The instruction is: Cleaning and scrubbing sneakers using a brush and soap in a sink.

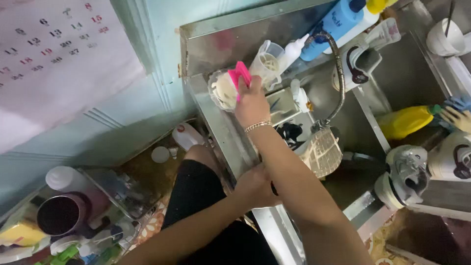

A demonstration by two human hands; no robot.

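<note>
My right hand (252, 100), with a bracelet at the wrist, is shut on a pink brush (239, 73) and holds it over a clear plastic bowl (218, 91) on the far-left corner of the steel sink (225, 132). My left hand (255, 186) is curled over the sink's near rim. A clear measuring jug (267, 61) stands just beyond the brush. A white shoe (407, 172) rests on the sink's right rim.
A flexible tap hose (337, 73) hangs over a cream woven strainer (321, 152). A blue bottle (338, 19), a white squeeze bottle (294, 49) and a yellow bottle (407, 121) stand around. Another person's hand (458, 118) shows at the right. A dark cup (61, 213) sits lower left.
</note>
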